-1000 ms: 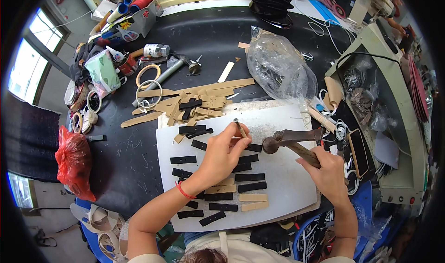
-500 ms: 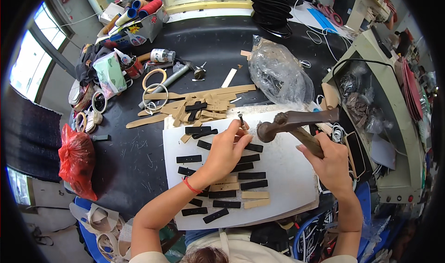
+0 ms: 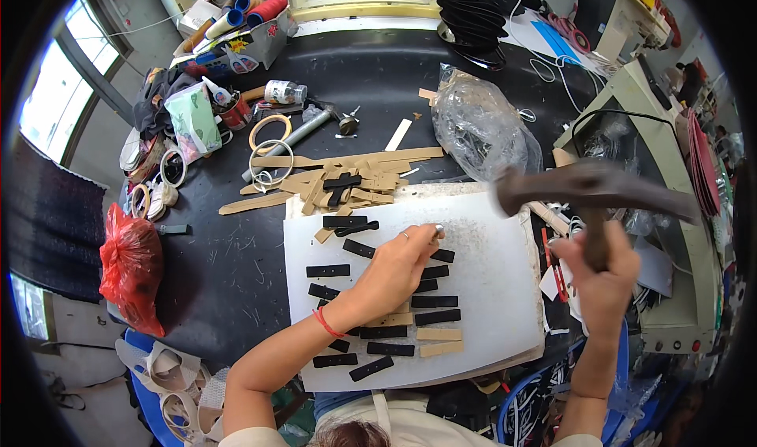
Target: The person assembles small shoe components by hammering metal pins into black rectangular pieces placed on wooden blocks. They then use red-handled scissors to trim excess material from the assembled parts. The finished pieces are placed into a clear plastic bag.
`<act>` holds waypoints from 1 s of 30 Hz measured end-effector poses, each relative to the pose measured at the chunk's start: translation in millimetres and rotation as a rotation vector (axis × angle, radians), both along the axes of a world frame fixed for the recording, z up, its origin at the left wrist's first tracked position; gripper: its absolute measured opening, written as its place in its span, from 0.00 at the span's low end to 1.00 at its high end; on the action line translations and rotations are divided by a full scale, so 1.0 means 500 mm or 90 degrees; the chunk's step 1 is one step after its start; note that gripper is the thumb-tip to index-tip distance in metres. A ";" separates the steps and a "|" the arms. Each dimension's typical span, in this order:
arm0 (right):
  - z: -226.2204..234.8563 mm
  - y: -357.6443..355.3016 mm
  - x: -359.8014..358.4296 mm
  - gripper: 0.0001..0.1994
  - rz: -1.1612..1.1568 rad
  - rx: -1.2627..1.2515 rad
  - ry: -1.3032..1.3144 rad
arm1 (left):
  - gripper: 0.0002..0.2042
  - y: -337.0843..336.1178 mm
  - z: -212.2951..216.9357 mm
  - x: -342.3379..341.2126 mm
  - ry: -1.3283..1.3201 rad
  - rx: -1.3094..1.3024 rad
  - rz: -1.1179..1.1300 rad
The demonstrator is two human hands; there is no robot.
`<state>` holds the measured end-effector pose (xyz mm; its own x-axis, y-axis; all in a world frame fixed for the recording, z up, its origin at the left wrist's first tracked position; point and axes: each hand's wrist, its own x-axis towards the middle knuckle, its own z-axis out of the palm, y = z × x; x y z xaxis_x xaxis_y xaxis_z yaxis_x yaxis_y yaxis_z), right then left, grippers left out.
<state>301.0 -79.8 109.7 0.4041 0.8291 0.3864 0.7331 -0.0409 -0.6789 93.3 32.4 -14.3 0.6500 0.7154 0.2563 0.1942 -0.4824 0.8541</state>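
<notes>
My right hand [image 3: 605,277] grips the handle of a hammer [image 3: 583,188], its dark metal head raised and smeared by motion above the right side of the white board [image 3: 497,289]. Over the board's middle, my left hand [image 3: 398,270] is closed in a pinch on a small metal punch [image 3: 439,230]; only its shiny end shows past the fingers. Short black strips with small holes [image 3: 436,301] lie in rows around and below my left hand. Several tan strips [image 3: 440,335] are among them, some partly hidden by my wrist.
Beyond the board is a pile of long tan strips [image 3: 378,159]. Another hammer [image 3: 296,139] lies by two tape rings. A clear plastic bag [image 3: 485,124] sits at the back right, a grey machine housing [image 3: 670,289] at right, and a red bag [image 3: 132,270] at left.
The hammer and my right hand have swung to the right, away from my left hand. The left hand has turned and shifted slightly right, so less of the punch shows.
</notes>
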 end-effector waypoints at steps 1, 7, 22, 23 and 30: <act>-0.002 -0.001 0.008 0.10 0.037 0.092 0.076 | 0.09 -0.004 -0.004 0.000 0.006 0.029 0.003; -0.032 0.032 0.006 0.14 0.142 -0.152 -0.292 | 0.08 -0.010 -0.016 0.007 0.031 0.012 0.066; -0.101 -0.057 0.048 0.16 0.143 -0.223 -0.227 | 0.08 -0.045 -0.008 -0.012 -0.105 -0.372 0.107; -0.101 -0.057 0.050 0.16 0.144 -0.227 -0.228 | 0.07 -0.047 -0.008 -0.012 -0.102 -0.362 0.107; -0.057 -0.041 0.030 0.14 0.111 -0.112 -0.188 | 0.06 -0.064 0.015 -0.013 0.048 -0.033 0.049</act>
<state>316.2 -100.5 81.3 0.1440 0.9397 0.3103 0.9021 0.0043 -0.4316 87.0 0.4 -6.9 0.6088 0.7749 0.1699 0.2940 -0.4193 0.8589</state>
